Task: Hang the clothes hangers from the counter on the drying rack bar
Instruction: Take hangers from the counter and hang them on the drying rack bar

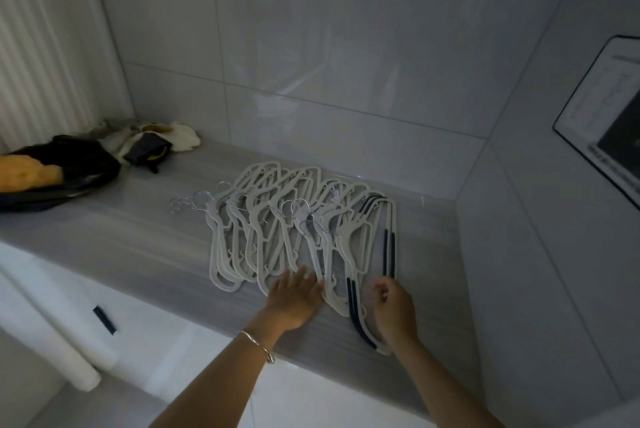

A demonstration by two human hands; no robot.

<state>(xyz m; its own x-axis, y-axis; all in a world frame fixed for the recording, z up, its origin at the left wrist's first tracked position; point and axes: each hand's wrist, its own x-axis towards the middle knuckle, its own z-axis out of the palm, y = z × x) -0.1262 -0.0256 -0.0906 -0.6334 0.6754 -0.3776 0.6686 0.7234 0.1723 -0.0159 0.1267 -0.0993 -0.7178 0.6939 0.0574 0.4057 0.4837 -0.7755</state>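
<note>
Several pale plastic clothes hangers (263,237) with metal hooks lie fanned out flat on the grey counter (138,247). The rightmost hangers (388,247) carry dark blue strips. My left hand (294,296) lies flat, fingers spread, on the near ends of the middle hangers. My right hand (393,306) hovers over the near end of the blue-striped hangers, fingers curled, touching or almost touching the rim; whether it grips anything is unclear. No drying rack bar is in view.
A black bag (65,171) with something orange in it sits at the counter's left end, crumpled cloths (152,136) behind it. Tiled walls close the back and right. A framed notice (606,119) hangs on the right wall. White cabinet fronts below.
</note>
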